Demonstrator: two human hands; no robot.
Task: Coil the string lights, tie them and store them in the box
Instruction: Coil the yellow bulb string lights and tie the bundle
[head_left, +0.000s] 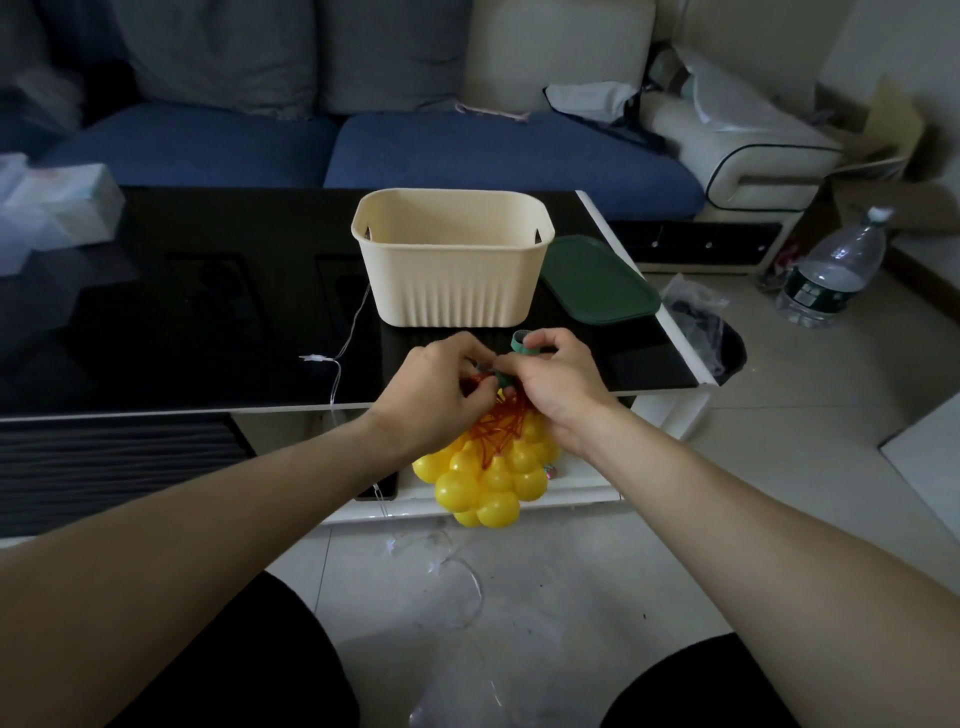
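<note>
Black table (208, 312) bears a cream box (449, 260), interior hidden; both hands (441, 384) pinch bunched string lights (488, 467).

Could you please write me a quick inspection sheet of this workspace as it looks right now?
Surface: black glossy table, white edge.
Job's things: yellow bulb cluster on red wire hangs below both hands; cream box open, upright; green lid flat to its right.
Clutter: tissue packs at the table's far left.
Grippers: left hand and right hand pinch a green tie strap at the bundle top.
Cables: thin clear wire runs off the table edge.
Surroundings: blue sofa; water bottle on floor.
</note>
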